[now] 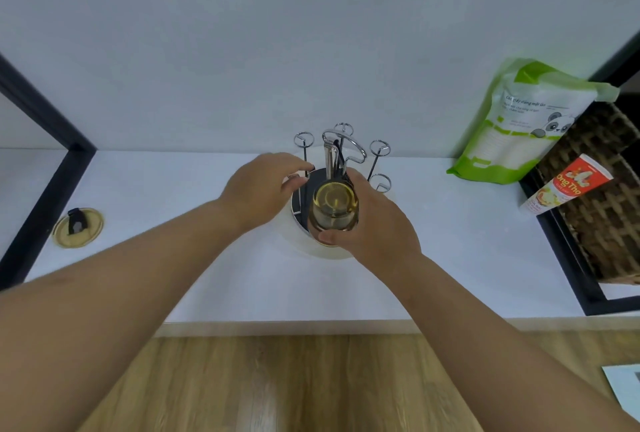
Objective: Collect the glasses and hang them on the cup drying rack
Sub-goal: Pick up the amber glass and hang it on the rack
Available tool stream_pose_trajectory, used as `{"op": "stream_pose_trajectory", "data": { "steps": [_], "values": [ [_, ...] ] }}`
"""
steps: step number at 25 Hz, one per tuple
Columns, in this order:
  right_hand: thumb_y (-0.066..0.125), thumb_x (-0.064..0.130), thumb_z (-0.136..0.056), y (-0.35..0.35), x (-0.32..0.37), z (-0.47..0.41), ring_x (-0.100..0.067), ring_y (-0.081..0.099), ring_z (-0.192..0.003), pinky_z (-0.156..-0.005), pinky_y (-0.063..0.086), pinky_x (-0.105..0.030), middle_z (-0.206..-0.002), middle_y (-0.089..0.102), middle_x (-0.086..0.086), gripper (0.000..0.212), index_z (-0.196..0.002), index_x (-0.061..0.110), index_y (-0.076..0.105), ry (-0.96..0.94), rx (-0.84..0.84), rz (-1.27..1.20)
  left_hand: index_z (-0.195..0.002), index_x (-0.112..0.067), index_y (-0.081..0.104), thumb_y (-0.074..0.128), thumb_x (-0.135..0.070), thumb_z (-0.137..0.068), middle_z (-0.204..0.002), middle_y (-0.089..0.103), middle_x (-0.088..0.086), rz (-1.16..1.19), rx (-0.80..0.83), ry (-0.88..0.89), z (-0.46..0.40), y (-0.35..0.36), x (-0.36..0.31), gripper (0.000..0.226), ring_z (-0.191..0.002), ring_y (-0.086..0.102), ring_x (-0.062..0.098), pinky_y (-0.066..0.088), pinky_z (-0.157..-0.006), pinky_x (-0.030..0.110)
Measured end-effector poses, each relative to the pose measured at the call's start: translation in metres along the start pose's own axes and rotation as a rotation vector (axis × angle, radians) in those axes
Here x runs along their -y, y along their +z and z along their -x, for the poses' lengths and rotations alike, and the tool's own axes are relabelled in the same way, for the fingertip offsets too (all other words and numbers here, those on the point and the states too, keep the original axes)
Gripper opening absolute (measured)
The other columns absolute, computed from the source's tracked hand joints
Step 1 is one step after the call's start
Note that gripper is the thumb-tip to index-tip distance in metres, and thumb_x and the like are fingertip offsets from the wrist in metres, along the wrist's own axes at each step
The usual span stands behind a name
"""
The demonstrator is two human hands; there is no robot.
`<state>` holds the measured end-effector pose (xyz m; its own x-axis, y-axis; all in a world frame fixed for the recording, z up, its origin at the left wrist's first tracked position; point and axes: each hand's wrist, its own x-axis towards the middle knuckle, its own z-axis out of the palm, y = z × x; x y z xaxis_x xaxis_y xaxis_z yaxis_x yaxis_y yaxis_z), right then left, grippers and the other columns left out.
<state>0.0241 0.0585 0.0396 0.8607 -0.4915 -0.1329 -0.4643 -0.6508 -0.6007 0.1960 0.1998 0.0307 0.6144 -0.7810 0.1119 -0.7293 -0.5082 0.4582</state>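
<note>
An amber glass (333, 207) was gripped by the closed fingers of the right hand (372, 223) at the front of the cup drying rack (341, 157); a rack prong was pinched by the left hand (263, 185)

rack (341, 154) centre of counter (450, 258) | lid (78, 227) far left | pouch (526, 119) right, against wall | basket (602, 189) far right, tube (568, 185) on it
</note>
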Motion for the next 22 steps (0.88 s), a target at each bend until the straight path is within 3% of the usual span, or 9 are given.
{"op": "stream_pose_trajectory", "data": {
  "steps": [4,8,13,22],
  "values": [
    [0.087,0.049,-0.081,-0.014,0.004,0.011,-0.025,0.065,-0.119,-0.097,0.055,-0.042,-0.13,0.07,0.003,0.109,-0.166,0.037,0.019,0.012,0.078,0.038,-0.138,-0.022,0.065,0.05,-0.021,-0.107,-0.14,0.064,0.002,-0.033,0.057,0.039,-0.011,-0.01,0.013,0.034,-0.127,0.058,0.03,0.047,-0.103,0.043],
    [0.081,0.04,-0.09,-0.033,0.008,0.015,-0.025,0.064,-0.11,-0.093,0.054,-0.04,-0.11,0.067,0.004,0.095,-0.165,0.035,0.024,0.013,0.085,0.083,-0.141,-0.026,0.06,0.044,-0.042,-0.106,-0.145,0.058,-0.005,0.117,-0.06,-0.052,0.005,-0.008,-0.002,0.042,-0.136,0.05,0.019,0.042,-0.111,0.041],
    [0.069,0.036,-0.098,-0.024,0.005,0.009,-0.028,0.067,-0.105,-0.088,0.056,-0.041,-0.106,0.073,-0.001,0.072,-0.16,0.033,0.034,0.032,0.007,0.144,-0.151,-0.034,0.044,0.064,-0.054,-0.094,-0.144,0.056,-0.011,0.291,-0.109,-0.118,0.028,0.007,-0.015,0.063,-0.13,0.053,0.01,0.047,-0.104,0.035],
    [0.06,0.035,-0.103,0.004,0.008,0.002,-0.031,0.066,-0.092,-0.079,0.058,-0.042,-0.099,0.074,-0.001,0.024,-0.124,0.025,0.061,0.039,-0.092,0.102,-0.149,-0.032,0.043,0.075,-0.037,-0.092,-0.14,0.059,-0.008,0.281,-0.151,-0.165,0.02,0.016,-0.011,0.066,-0.119,0.053,0.008,0.051,-0.101,0.035]
  ]
}}
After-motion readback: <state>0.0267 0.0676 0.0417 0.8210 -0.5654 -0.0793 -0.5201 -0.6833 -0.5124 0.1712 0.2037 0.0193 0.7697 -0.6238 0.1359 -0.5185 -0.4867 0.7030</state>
